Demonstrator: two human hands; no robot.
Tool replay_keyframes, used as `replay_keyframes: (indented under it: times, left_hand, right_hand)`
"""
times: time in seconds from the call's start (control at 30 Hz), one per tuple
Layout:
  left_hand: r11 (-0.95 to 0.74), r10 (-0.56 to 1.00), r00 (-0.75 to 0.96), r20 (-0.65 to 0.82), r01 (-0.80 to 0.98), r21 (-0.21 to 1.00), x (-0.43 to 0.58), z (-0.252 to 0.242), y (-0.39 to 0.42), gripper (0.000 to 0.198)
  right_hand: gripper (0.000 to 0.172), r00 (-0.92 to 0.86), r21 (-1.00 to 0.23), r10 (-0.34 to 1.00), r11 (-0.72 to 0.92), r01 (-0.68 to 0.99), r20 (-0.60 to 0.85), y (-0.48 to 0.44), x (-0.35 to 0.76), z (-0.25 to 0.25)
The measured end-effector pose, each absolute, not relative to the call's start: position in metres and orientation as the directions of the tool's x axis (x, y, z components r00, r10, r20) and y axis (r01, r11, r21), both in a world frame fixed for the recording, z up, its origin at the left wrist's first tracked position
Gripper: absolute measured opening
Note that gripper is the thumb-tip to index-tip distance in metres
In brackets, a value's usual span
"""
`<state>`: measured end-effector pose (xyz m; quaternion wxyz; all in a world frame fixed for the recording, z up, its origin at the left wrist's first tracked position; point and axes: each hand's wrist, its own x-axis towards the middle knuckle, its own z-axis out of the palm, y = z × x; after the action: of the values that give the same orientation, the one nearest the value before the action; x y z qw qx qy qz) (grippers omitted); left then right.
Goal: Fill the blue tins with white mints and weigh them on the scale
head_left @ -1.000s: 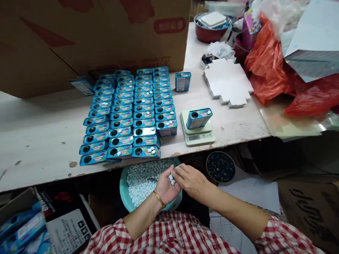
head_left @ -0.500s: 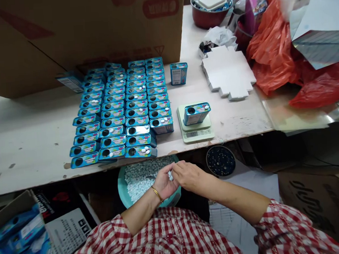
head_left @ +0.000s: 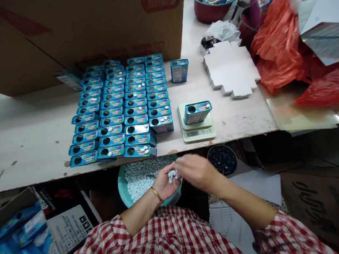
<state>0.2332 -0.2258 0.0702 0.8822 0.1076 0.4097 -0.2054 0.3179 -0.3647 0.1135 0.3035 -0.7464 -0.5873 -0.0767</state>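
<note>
Over the teal basin [head_left: 122, 189] our left hand [head_left: 164, 185] cups white tablets [head_left: 172, 175] in curled fingers. Our right hand [head_left: 196, 170] hovers past the basin's right rim, too blurred for us to tell how its fingers stand.

Motion blur over right hand [head_left: 195, 170].

The left hand [head_left: 164, 183] is cupping white tablets [head_left: 172, 175] over a teal basin [head_left: 123, 189], the right hand [head_left: 196, 171] just beside; blue tins [head_left: 119, 107] are filling the worktop [head_left: 29, 139].

Left hand [head_left: 164, 183]: palm up, cupped, fingers half curled, forearm bare; right hand [head_left: 196, 171]: palm down, blurred, fingertips just beside left palm, grip unclear, forearm bare.
</note>
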Motion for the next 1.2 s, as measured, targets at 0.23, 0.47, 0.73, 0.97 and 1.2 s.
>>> replay_keyframes:
  times: [0.23, 0.47, 0.73, 0.97, 1.2]
  left_hand:
    - [0.523, 0.338, 0.578, -0.743, 0.541, 0.659, 0.194, 0.040, -0.190, 0.027]
    - [-0.427, 0.412, 0.875, -0.254, 0.432, 0.794, 0.168, -0.004, -0.155, 0.029]
    - [0.254, 0.430, 0.746, -0.509, 0.441, 0.861, 0.164, 0.010, -0.166, 0.028]
    - [0.972, 0.002, 0.765, -0.643, 0.151, 0.182, 0.181, 0.052, -0.194, 0.038]
    - [0.995, 0.057, 0.751, -0.658, 0.012, 0.099, 0.167, 0.041, -0.182, 0.033]
  right_hand:
    - [0.062, 0.869, -0.814, 0.293, -0.325, 0.482, 0.398, -0.394, 0.439, 0.102]
    - [0.042, 0.868, -0.956, 0.460, -0.116, 0.268, 0.187, -0.366, 0.473, 0.067]
    - [0.033, 0.857, -0.828, 0.418, -0.330, 0.453, 0.302, -0.394, 0.392, 0.118]
    - [0.038, 0.399, -0.302, 0.871, -0.313, 0.900, 0.286, -0.355, 0.266, 0.125]
    - [0.038, 0.275, -0.039, 0.933, -0.273, 0.961, 0.234, -0.323, 0.233, 0.101]
